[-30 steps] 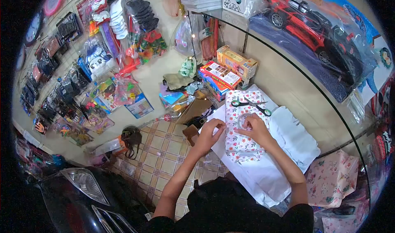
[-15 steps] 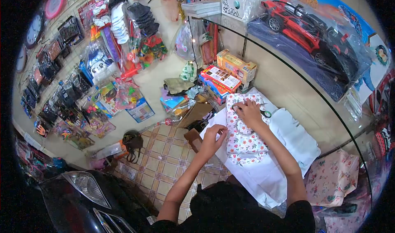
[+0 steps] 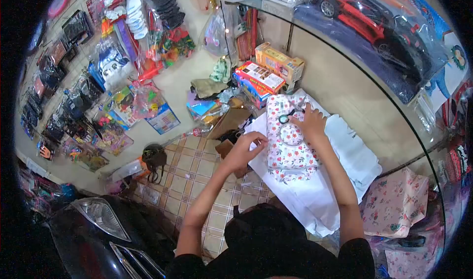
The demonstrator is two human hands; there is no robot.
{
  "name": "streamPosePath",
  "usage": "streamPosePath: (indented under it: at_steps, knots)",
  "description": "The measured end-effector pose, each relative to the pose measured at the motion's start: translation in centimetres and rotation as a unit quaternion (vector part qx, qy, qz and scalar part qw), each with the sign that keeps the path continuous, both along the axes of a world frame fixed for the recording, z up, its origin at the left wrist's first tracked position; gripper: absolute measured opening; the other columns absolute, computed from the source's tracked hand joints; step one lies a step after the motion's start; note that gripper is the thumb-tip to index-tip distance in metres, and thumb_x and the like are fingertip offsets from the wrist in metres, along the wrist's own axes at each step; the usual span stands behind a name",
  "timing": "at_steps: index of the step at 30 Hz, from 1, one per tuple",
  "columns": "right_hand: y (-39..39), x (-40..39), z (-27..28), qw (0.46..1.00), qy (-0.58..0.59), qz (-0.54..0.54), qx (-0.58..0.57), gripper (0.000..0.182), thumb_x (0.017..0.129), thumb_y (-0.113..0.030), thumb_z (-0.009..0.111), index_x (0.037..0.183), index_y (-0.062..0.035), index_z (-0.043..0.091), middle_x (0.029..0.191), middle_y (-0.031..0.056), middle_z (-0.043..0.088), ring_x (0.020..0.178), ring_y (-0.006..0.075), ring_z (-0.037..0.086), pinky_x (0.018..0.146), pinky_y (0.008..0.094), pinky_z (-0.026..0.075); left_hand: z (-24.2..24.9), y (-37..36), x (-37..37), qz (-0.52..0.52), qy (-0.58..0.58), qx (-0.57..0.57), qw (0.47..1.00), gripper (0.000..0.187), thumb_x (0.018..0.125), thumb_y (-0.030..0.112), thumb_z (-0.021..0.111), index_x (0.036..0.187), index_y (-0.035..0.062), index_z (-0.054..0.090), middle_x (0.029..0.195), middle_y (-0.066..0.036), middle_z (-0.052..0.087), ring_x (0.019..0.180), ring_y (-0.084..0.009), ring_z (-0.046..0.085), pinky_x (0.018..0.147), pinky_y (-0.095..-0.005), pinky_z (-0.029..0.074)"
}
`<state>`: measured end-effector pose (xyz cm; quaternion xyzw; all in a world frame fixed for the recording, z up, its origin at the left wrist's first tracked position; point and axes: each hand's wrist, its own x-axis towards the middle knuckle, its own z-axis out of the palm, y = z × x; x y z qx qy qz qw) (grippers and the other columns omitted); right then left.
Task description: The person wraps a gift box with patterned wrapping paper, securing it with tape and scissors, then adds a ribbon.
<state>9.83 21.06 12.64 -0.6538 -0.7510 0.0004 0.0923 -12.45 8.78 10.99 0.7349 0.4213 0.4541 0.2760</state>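
A flat package (image 3: 295, 156) in white paper printed with red flowers lies before me on loose white sheets (image 3: 347, 151). A roll of clear tape (image 3: 290, 135) rests on it. My right hand (image 3: 313, 124) is over the package's upper right side, thumb and fingers curled at a pair of scissors (image 3: 284, 118); one dark ring handle shows left of the thumb, and the rest is partly hidden. At the package's left edge, my left hand (image 3: 246, 148) has its fingers bent and slightly apart, with nothing visible in them.
Small boxes (image 3: 259, 78) stand beyond the package. A glass edge (image 3: 357, 77) curves along the right, below a boxed red toy car (image 3: 354, 20). Pink floral paper (image 3: 396, 202) lies lower right. A black motorbike (image 3: 98, 229) is at lower left, and goods hang along the wall.
The view has tipped slightly, shifting the package upward. My right hand has moved right across the package, and the scissors' ring now shows on its left. My left hand has drawn slightly left.
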Motion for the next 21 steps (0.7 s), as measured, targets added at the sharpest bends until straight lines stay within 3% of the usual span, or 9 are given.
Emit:
streamPosePath:
  at_steps: [4, 7, 8, 11, 12, 15, 16, 21]
  knots:
    - [0.5, -2.6, 1.8, 0.991, -0.043, -0.037, -0.120, 0.122, 0.065, -0.081, 0.059, 0.150, -0.0039, 0.018, 0.132, 0.0250, 0.051, 0.116, 0.0392, 0.055, 0.090, 0.0564, 0.043, 1.0, 1.0, -1.5, -0.074, 0.045, -0.062, 0.994, 0.016, 0.088, 0.013, 0.065, 0.097, 0.0003, 0.065, 0.088, -0.010, 0.067, 0.080, -0.0176, 0.063, 0.075, -0.0307, 0.049]
    - [1.8, -3.2, 1.1, 0.986, -0.132, -0.030, -0.093, 0.117, 0.069, -0.084, 0.051, 0.144, 0.0021, 0.028, 0.112, 0.0252, 0.063, 0.105, 0.0378, 0.063, 0.089, 0.0501, 0.049, 1.2, 1.5, -2.1, -0.100, 0.043, -0.080, 0.991, 0.019, 0.089, 0.016, 0.066, 0.099, 0.0008, 0.066, 0.089, -0.009, 0.068, 0.080, -0.0157, 0.063, 0.076, -0.0300, 0.050]
    - [2.1, -2.9, 0.5, 0.991, -0.120, -0.015, -0.053, 0.109, 0.069, -0.077, 0.059, 0.137, 0.0040, 0.038, 0.108, 0.0235, 0.065, 0.101, 0.0353, 0.065, 0.084, 0.0473, 0.052, 1.4, 1.5, -2.2, -0.099, 0.046, -0.083, 0.991, 0.019, 0.089, 0.016, 0.066, 0.099, 0.0008, 0.066, 0.089, -0.009, 0.068, 0.080, -0.0156, 0.063, 0.076, -0.0300, 0.050]
    - [2.1, -1.2, 1.8, 0.991, -0.085, 0.063, -0.085, 0.098, 0.067, -0.070, 0.068, 0.126, 0.0054, 0.047, 0.106, 0.0238, 0.065, 0.100, 0.0351, 0.065, 0.085, 0.0455, 0.052, 1.4, 1.4, -2.3, -0.096, 0.047, -0.096, 0.990, 0.019, 0.088, 0.017, 0.067, 0.099, 0.0008, 0.066, 0.089, -0.009, 0.068, 0.080, -0.0148, 0.063, 0.075, -0.0300, 0.050]
    - [2.3, -1.0, 1.3, 0.994, -0.082, 0.039, -0.064, 0.079, 0.066, -0.061, 0.073, 0.112, 0.0018, 0.056, 0.103, 0.0230, 0.065, 0.097, 0.0362, 0.065, 0.084, 0.0452, 0.052, 1.0, 1.3, -2.2, -0.094, 0.042, -0.098, 0.990, 0.019, 0.088, 0.017, 0.067, 0.098, 0.0009, 0.066, 0.089, -0.008, 0.068, 0.079, -0.0147, 0.063, 0.075, -0.0301, 0.050]
    - [3.1, 0.3, 1.2, 0.991, -0.071, 0.083, -0.080, 0.067, 0.068, -0.055, 0.073, 0.106, -0.0009, 0.060, 0.101, 0.0218, 0.065, 0.096, 0.0374, 0.064, 0.083, 0.0447, 0.052, 0.5, 1.5, -1.8, -0.091, 0.028, -0.081, 0.992, 0.017, 0.086, 0.016, 0.068, 0.095, 0.0015, 0.066, 0.086, -0.009, 0.068, 0.078, -0.0162, 0.063, 0.073, -0.0308, 0.050]
    - [3.1, 0.4, 1.3, 0.993, -0.061, 0.084, -0.057, 0.054, 0.067, -0.045, 0.075, 0.097, -0.0017, 0.063, 0.099, 0.0202, 0.066, 0.094, 0.0364, 0.064, 0.081, 0.0451, 0.052, 0.2, 1.6, -1.6, -0.087, 0.033, -0.062, 0.994, 0.017, 0.086, 0.016, 0.068, 0.094, 0.0015, 0.066, 0.086, -0.009, 0.067, 0.077, -0.0167, 0.063, 0.072, -0.0309, 0.050]
    - [3.7, 1.6, 3.2, 0.989, -0.051, 0.130, -0.047, 0.049, 0.061, -0.038, 0.080, 0.090, -0.0013, 0.065, 0.094, 0.0175, 0.067, 0.090, 0.0322, 0.065, 0.077, 0.0425, 0.051, -0.1, 2.1, -1.4, -0.068, 0.053, -0.020, 0.996, 0.014, 0.085, 0.014, 0.068, 0.091, 0.0012, 0.065, 0.085, -0.012, 0.067, 0.076, -0.0209, 0.064, 0.071, -0.0326, 0.051]
